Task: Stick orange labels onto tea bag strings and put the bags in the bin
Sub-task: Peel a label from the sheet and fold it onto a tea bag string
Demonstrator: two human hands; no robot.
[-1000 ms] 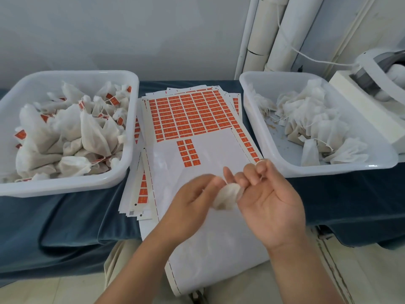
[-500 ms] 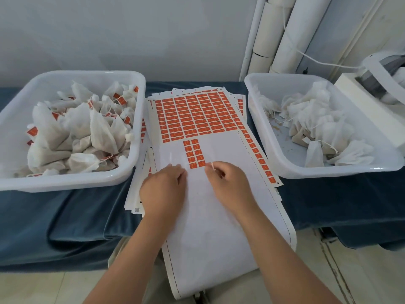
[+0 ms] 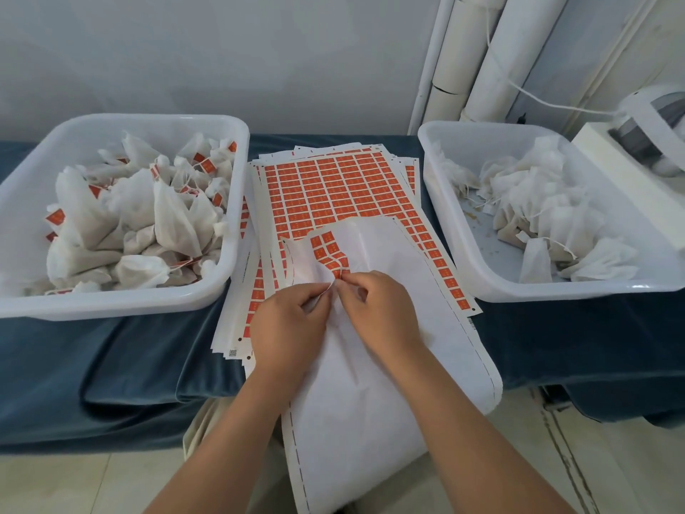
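My left hand [image 3: 289, 324] and my right hand [image 3: 378, 309] meet over the top label sheet [image 3: 370, 365], fingertips almost touching. The left fingers pinch a thin white tea bag string [image 3: 326, 290]. The bag itself is hidden. My right fingertips pinch an orange label [image 3: 339, 273] at the lowest row of the short label column [image 3: 328, 252]. The sheet buckles upward there. The left bin [image 3: 122, 309] holds tea bags with orange labels [image 3: 122, 209]. Unlabelled white tea bags [image 3: 545, 209] lie in the right bin [image 3: 556, 291].
A stack of orange label sheets [image 3: 333, 187] lies between the bins on a blue cloth-covered table [image 3: 111, 365]. White pipes [image 3: 482, 50] stand at the back right. A white machine [image 3: 652, 142] sits beside the right bin. The sheet's bare end hangs over the table's front edge.
Both hands went from holding the bag above the sheet down to the label column. The sheet, flat half a second ago, now lifts and buckles at my fingertips.
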